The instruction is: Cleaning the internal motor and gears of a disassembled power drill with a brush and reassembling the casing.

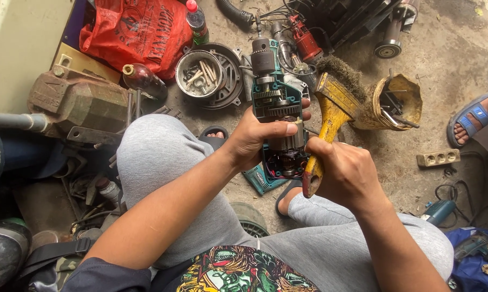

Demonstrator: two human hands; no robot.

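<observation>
Drill (276, 103), teal, stands upright in the head view, chuck uppermost, held over the person's lap between the knees; one half of its shell is off, so gears, armature and wiring lie exposed, and what appears to be the removed teal cover (261, 181) rests on the ground just below; opening-up therefore looks done, cleaning looks under way, and reassembly is judged still outstanding. Left hand (257, 135) is wrapped round the motor section, fingers closed tight on the body, thumb across the front. Right hand (344, 173) is clenched on the handle of a yellow brush (330, 116), whose worn bristles point up and away beside the drill, near it but, as far as can be seen, not on the exposed parts. Surroundings, same view: a round tin (199, 73) of bolts and small parts sits beyond the drill on the ground; a red plastic bag (138, 30) and a bottle (197, 21) lie farther off; a heavy vise (79, 103) stands to the left; a cut yellow container (395, 103) holding tools sits right of the brush; a power strip (437, 157) lies on the concrete; another person's sandalled foot (471, 121) shows at the right edge. Obstructions: ground is crowded on all sides, with loose cables and other power tools close by; small parts set down here could be lost.
</observation>
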